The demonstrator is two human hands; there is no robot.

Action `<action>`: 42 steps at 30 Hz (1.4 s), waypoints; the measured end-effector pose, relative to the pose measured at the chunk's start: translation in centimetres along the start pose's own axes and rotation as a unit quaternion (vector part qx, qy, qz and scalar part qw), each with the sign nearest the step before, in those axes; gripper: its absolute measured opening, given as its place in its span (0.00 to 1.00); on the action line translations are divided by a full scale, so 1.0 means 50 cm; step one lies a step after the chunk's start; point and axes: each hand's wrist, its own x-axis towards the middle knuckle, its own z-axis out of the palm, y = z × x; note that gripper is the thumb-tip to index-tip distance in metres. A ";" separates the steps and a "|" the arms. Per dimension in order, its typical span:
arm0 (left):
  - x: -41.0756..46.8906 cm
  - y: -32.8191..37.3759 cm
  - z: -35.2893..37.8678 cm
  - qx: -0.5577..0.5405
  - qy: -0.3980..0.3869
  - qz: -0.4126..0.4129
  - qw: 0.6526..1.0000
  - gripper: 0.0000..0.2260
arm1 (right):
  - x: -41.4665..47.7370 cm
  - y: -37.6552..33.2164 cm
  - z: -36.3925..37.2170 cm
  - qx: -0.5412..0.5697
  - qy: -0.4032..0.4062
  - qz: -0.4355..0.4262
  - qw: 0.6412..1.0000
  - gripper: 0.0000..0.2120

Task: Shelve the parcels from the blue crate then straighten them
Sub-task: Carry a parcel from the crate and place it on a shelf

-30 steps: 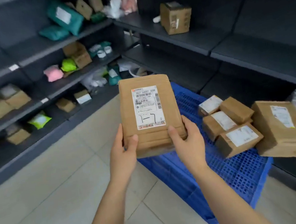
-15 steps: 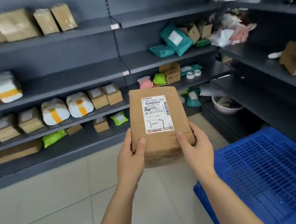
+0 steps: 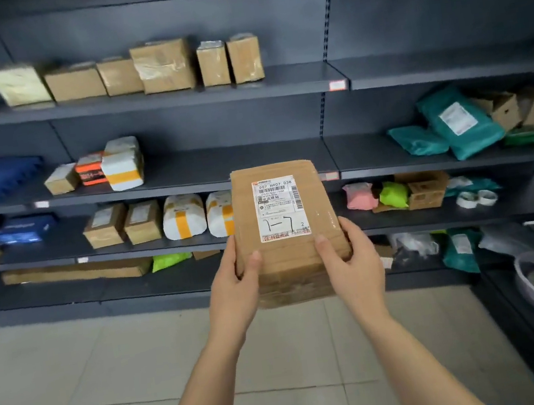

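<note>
Cardboard parcel [image 3: 290, 261] before the shelves [image 3: 218, 164], long axis to 12 o'clock, label facing me; my left hand [image 3: 233, 290] and right hand [image 3: 354, 265] grip its near corners. Basin [image 3: 528, 288] at 4 o'clock, contents blurred.

Flat brown cardboard parcel [image 3: 245, 212], taped, white label [image 3: 280, 207] facing up with barcode, "507 H407 038" and a handwritten "1-7". Held clear of the shelving [image 3: 235, 162], in front of its middle shelves, long axis pointing toward it. Gripped at the near corners by left hand [image 3: 235, 288] and right hand [image 3: 352, 260], thumbs on top.
</note>
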 end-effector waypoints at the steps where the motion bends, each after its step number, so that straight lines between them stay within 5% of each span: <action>1: 0.031 0.004 -0.006 0.001 0.005 -0.001 1.000 0.23 | 0.029 -0.007 0.023 0.003 -0.010 -0.003 1.000 0.24; 14: 0.428 -0.010 -0.136 0.051 0.098 -0.041 0.993 0.26 | 0.325 -0.069 0.392 -0.005 -0.145 -0.030 0.989 0.25; 25: 0.817 -0.031 -0.318 0.092 0.019 -0.016 0.995 0.24 | 0.544 -0.138 0.750 0.030 -0.173 0.007 0.984 0.24; 34: 1.087 -0.091 -0.368 0.202 0.002 -0.021 0.979 0.46 | 0.723 -0.122 0.970 -0.009 -0.223 0.026 0.975 0.27; 42: 1.295 -0.170 -0.383 0.283 0.015 -0.063 0.957 0.47 | 0.863 -0.065 1.139 -0.038 -0.298 0.045 0.953 0.33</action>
